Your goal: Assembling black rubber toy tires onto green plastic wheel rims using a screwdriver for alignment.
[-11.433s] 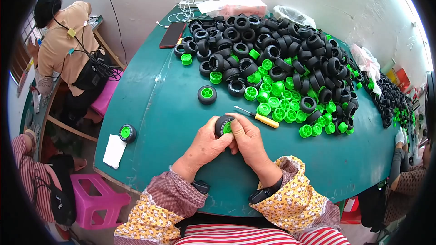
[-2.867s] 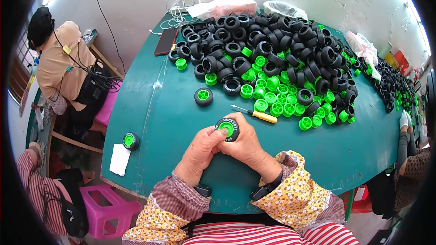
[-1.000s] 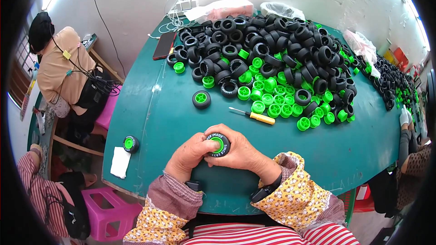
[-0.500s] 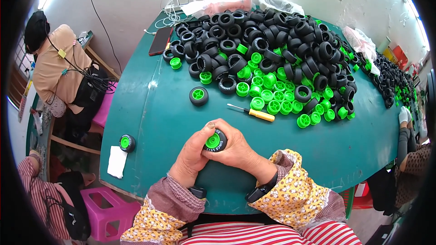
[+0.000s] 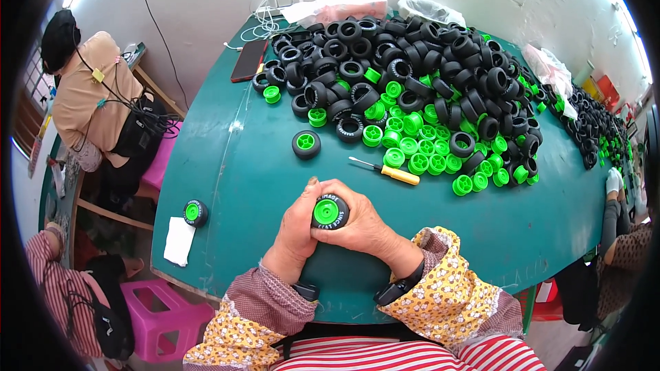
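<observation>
Between my two hands is a toy wheel [image 5: 326, 212], a black rubber tyre around a bright green rim, its spoked face turned up. My left hand [image 5: 297, 223] presses against its left side, thumb upright. The fingers of my right hand [image 5: 364, 223] wrap its right side. Beyond my hands lies a screwdriver [image 5: 399, 174] with a yellow handle. Another tyre with a green rim in it [image 5: 306, 144] rests to its left. A further fitted wheel [image 5: 195, 213] stands at the left, touching a folded white paper [image 5: 179, 241].
A big heap of black tyres [image 5: 412, 55] and loose green rims [image 5: 436, 163] covers the far side of the green table [image 5: 254, 137]. A phone [image 5: 249, 60] lies at the back left near white cables [image 5: 271, 20]. Other people sit left and right; a pink stool [image 5: 165, 312] stands at lower left.
The wheel in my hands has tipped so that more of its green face and tyre side shows. My left thumb has shifted slightly. The whole view has shifted a little.
</observation>
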### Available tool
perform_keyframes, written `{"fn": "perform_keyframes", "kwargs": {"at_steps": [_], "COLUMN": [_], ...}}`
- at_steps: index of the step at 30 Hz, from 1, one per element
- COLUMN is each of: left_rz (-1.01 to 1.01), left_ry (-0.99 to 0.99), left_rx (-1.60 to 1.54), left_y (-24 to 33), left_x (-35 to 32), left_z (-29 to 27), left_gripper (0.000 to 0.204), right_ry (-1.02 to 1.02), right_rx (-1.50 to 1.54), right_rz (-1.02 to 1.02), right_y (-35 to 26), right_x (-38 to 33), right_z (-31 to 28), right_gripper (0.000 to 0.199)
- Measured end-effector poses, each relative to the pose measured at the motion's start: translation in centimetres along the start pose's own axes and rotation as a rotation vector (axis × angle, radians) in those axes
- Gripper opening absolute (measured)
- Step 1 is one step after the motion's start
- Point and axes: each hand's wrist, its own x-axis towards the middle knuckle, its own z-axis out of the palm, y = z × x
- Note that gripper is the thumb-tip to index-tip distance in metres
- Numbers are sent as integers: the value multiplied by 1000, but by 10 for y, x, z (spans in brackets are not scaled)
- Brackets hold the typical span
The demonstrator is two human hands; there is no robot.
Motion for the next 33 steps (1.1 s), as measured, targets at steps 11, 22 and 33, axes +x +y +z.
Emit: {"fn": "perform_keyframes", "kwargs": {"at_steps": [11, 22, 33], "left_rz": [34, 425, 838], "left_ry": [148, 153, 209], "left_rx": [-151, 623, 1074], "left_y": [-4, -11, -12], "left_x": [1, -2, -6], "left_z": [4, -4, -5], "left_gripper": [38, 31, 23], "right_ry": [-32, -23, 2], "right_rx": [74, 41, 45], "right_rz": [40, -16, -96], "right_y": [2, 0, 0], "right_x": [2, 1, -2], "right_z": [3, 6, 9], "right_gripper": [48, 51, 56]}}
